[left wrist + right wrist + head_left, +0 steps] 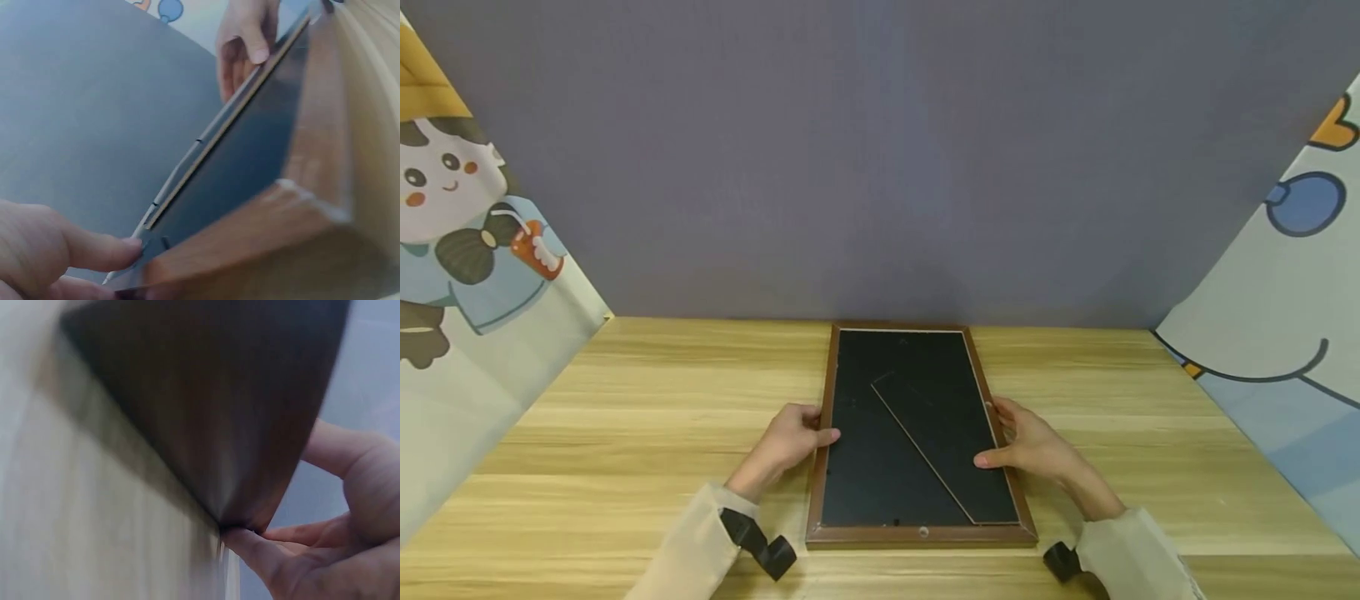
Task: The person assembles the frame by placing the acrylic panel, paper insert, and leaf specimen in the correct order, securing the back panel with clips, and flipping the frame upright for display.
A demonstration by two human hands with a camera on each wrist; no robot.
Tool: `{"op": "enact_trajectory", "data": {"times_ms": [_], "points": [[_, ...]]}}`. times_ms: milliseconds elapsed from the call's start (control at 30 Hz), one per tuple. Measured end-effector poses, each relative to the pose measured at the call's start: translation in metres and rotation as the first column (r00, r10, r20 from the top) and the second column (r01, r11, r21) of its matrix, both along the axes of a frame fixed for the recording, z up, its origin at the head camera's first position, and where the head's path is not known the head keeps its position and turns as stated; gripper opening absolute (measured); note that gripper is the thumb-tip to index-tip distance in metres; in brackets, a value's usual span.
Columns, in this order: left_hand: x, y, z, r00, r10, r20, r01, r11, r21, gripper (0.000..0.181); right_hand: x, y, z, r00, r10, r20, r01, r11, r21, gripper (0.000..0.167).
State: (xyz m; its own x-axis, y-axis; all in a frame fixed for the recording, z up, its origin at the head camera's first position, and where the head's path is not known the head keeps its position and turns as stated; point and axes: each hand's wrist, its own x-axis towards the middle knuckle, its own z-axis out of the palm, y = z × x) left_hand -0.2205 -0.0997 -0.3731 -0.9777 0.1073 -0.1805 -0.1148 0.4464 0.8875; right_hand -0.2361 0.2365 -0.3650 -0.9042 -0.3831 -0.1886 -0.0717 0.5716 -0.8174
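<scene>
A brown-rimmed picture frame (pixel 922 537) lies back side up on the table, its black backing board (pixel 859 475) showing. A long black stand flap (pixel 942 450) lies slantwise across the backing. The left hand (pixel 788 437) grips the frame's left side, thumb over the rim and fingers at the outer edge. On the opposite side, the right hand (pixel 1041 446) holds the frame with its thumb on the flap and backing. In the right wrist view, fingertips of the right hand (pixel 350 531) tuck at the lower edge of the frame's side (pixel 219 412). The frame's front is hidden.
The wood-grain table (pixel 625 450) extends on both sides of the frame. A grey panel (pixel 880 167) rises behind the table's far edge. Cartoon-printed panels stand at the left (pixel 467 400) and right (pixel 1262 333).
</scene>
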Motion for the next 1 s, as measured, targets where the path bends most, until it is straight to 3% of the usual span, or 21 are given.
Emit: {"op": "enact_trajectory", "data": {"times_ms": [333, 667, 1000], "points": [[0.001, 0.004, 0.006, 0.990, 0.122, -0.074, -0.113, 0.987, 0.114, 0.049, 0.001, -0.005, 0.010, 0.998, -0.051, -0.034, 0.050, 0.999, -0.020, 0.111], [0.002, 0.002, 0.014, 0.978, 0.174, -0.118, -0.155, 0.976, 0.154, 0.053, 0.003, -0.010, 0.023, 0.989, -0.090, -0.119, 0.087, 0.996, -0.027, 0.112], [0.001, 0.004, 0.024, 0.935, 0.232, -0.268, -0.195, 0.968, 0.158, 0.055, 0.005, -0.014, 0.030, 0.951, -0.132, -0.279, 0.111, 0.990, -0.090, 0.107]]}}
